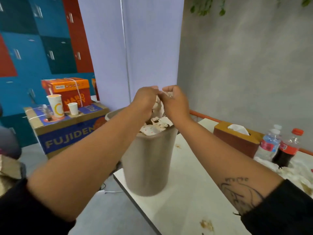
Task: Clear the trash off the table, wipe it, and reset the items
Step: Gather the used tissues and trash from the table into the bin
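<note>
Your left hand [145, 99] and right hand [176, 100] met above the tall grey-brown plastic bin [149, 160], knuckles nearly touching. The fingers [167, 89] of both were curled tight around one wad of crumpled white paper trash [158, 107], which hung between them just over the bin's mouth. More crumpled paper and a spotted wrapper were heaped to the bin's rim. The bin stood on the white surface [186, 192], close to its left edge.

Brown food smears [206, 223] marked the surface near you, and a smaller spot lay just right of the bin. To your right, along the grey wall, sat a wooden tissue box [237, 139] with a white tissue poking from its slot. Just beside it stood a clear water bottle [269, 143] and a dark cola bottle with a red cap [288, 148], the two touching or nearly so. Loose white napkins [296, 170] lay crumpled around the base of the bottles.

Off the surface to your left stood a blue-printed cardboard carton [67, 133]. It carried an orange box [67, 89], a tall paper cup [55, 106], a small white cup [73, 108] and a little dark bottle [47, 112]. Behind them were blue and red lockers [50, 48].
</note>
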